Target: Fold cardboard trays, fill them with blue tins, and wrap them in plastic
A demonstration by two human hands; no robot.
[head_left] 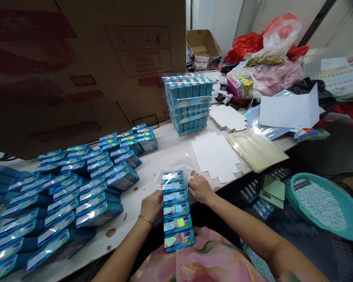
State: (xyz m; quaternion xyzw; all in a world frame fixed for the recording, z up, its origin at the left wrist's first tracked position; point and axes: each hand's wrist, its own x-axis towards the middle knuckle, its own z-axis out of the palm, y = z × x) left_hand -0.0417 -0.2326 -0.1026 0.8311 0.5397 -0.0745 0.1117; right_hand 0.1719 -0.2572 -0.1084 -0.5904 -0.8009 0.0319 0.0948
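Note:
A row of several small blue boxes (176, 209) with shiny, colourful tops runs from the table edge toward my body. Clear plastic film (161, 175), apparently a bag, surrounds the far end of the row. My left hand (151, 205) is closed at the row's left side, its fingertips partly hidden. Across from it, my right hand (200, 188) pinches at the right side, close to the film. Both hands appear to grip the plastic bag's sides. Many similar blue boxes (100, 211) stand in rows to the left on the white table (153, 164).
A stack of film-wrapped blue packs (190, 103) stands at the back, before a large cardboard carton (85, 78). White die-cut cards (216, 154) and clear plastic sleeves (257, 149) lie rightward. Below right sits a teal basin (326, 207) of small wrapped pieces.

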